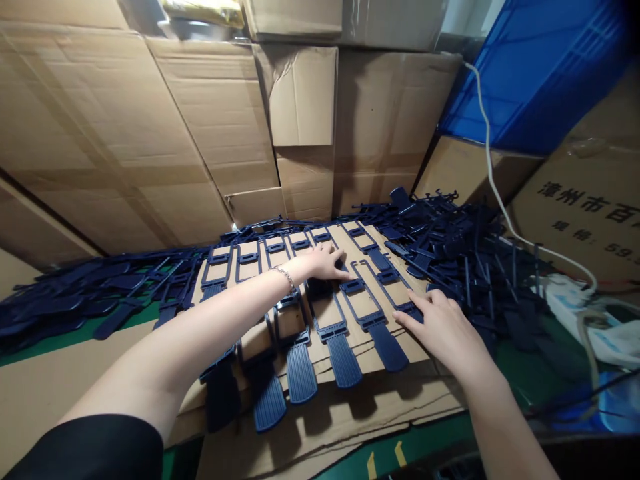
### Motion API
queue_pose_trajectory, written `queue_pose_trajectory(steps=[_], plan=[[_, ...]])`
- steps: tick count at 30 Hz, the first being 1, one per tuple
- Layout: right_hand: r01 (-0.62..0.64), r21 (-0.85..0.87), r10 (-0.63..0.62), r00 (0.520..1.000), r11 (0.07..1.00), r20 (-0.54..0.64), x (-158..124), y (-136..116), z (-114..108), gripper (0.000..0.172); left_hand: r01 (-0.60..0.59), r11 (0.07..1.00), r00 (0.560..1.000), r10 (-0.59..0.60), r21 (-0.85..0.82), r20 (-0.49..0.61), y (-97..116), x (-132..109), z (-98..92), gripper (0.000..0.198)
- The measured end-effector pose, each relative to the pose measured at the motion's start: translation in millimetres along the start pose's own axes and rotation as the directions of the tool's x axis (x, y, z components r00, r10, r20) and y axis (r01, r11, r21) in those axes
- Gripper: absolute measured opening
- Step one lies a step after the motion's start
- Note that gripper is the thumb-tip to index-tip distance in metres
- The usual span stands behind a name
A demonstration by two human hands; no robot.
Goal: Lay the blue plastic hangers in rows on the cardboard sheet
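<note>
Two rows of dark blue plastic frame pieces with flat paddle ends (343, 360) lie on a cardboard sheet (363, 347). My left hand (327, 262) reaches across them, palm down with fingers spread, over the gap between the rows. Its thumb is close to the top of one frame, and the hand hides some parts underneath. At the right end of the near row, my right hand (443, 327) has thumb and forefinger around the lower end of the last frame piece (393, 288). That piece's paddle is mostly covered by the hand.
Loose dark blue pieces are heaped to the right (450, 233) and left (65, 293) on a green surface. Cardboard boxes (200, 113) stand behind. A white cable (493, 167) runs down to a white power strip (565, 300). A blue crate (530, 73) is at upper right.
</note>
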State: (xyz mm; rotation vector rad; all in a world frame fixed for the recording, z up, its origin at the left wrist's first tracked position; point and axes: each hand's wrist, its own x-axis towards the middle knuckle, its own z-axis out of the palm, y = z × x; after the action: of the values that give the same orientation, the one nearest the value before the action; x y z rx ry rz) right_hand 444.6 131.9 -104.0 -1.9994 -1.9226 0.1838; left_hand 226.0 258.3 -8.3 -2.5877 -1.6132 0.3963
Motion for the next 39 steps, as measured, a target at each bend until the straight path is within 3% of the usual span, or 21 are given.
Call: queue_pose_trajectory(steps=[3, 7, 10, 13, 15, 17, 20, 21, 23, 25, 26, 28, 30, 33, 35, 36, 39], plan=[[0.022, -0.022, -0.024, 0.997, 1.0, -0.079, 6, -1, 9, 0.068, 0.036, 0.999, 0.997, -0.034, -0.023, 0.076, 4, 4, 1.1, 0.107], [0.083, 0.02, -0.084, 0.996, 0.996, 0.026, 14, -5, 22, 0.073, 0.044, 0.999, 0.995, -0.042, -0.032, 0.088, 8, 12, 3.1, 0.104], [0.057, 0.069, -0.064, 0.993, 0.996, 0.098, 18, -7, 25, 0.073, -0.009, 0.999, 0.998, 0.011, -0.042, 0.054, 9, 18, 6.4, 0.099], [0.082, 0.22, -0.101, 0.992, 0.972, 0.079, 26, -3, 21, 0.075, -0.044, 0.997, 0.999, 0.045, -0.057, 0.017, 10, 15, 1.3, 0.096], [0.157, 0.376, -0.171, 0.985, 0.913, 0.002, 37, 2, 16, 0.073, -0.052, 0.997, 0.997, 0.049, -0.053, -0.053, 7, 0, -8.5, 0.087], [0.187, 0.469, -0.177, 0.982, 0.863, -0.067, 54, 7, 11, 0.062, -0.069, 0.996, 0.975, 0.057, -0.048, -0.215, -2, -26, -18.9, 0.072], [0.013, 0.544, -0.037, 0.999, 0.839, 0.034, 84, 14, 8, 0.049, 0.037, 0.98, 0.903, -0.118, -0.198, -0.414, -35, -83, -20.2, 0.059], [-0.026, 0.581, -0.022, 0.997, 0.814, 0.074, 94, 16, 8, 0.046, 0.064, 0.934, 0.862, -0.229, -0.351, -0.452, -50, -104, -14.7, 0.056], [-0.048, 0.647, -0.038, 0.992, 0.761, 0.119, 110, 17, 8, 0.04, 0.193, 0.823, 0.793, -0.451, -0.534, -0.409, -84, -143, 4.0, 0.052], [-0.105, 0.662, -0.024, 0.983, 0.742, 0.182, 119, 15, 6, 0.035, 0.329, 0.571, 0.697, -0.685, -0.752, -0.215, -114, -177, 27.3, 0.053], [-0.139, 0.66, -0.004, 0.978, 0.739, 0.21, 121, 13, 4, 0.033, 0.351, 0.44, 0.674, -0.731, -0.827, -0.104, -125, -190, 38.3, 0.051], [-0.18, 0.655, 0.032, 0.972, 0.734, 0.232, 121, 8, -1, 0.032, 0.386, 0.241, 0.572, -0.82, -0.891, 0.025, -137, -210, 55.5, 0.056], [-0.177, 0.638, 0.049, 0.976, 0.75, 0.213, 116, 2, -6, 0.032, 0.348, 0.144, 0.527, -0.847, -0.926, 0.066, -140, -220, 64.8, 0.06], [-0.156, 0.59, 0.077, 0.984, 0.792, 0.158, 107, -5, -7, 0.035, 0.23, 0.079, 0.545, -0.836, -0.97, 0.061, -136, -223, 66.5, 0.052], [-0.149, 0.591, 0.087, 0.987, 0.793, 0.131, 104, -6, -4, 0.037, 0.154, 0.077, 0.572, -0.82, -0.985, 0.025, -133, -224, 64.0, 0.047], [-0.145, 0.597, 0.086, 0.988, 0.789, 0.125, 103, -5, -3, 0.038, 0.132, 0.131, 0.575, -0.817, -0.983, -0.032, -133, -224, 62.7, 0.045], [-0.148, 0.602, 0.064, 0.985, 0.785, 0.158, 102, -2, 0, 0.039, 0.187, 0.469, 0.514, -0.796, -0.863, -0.321, -131, -229, 62.7, 0.04]])
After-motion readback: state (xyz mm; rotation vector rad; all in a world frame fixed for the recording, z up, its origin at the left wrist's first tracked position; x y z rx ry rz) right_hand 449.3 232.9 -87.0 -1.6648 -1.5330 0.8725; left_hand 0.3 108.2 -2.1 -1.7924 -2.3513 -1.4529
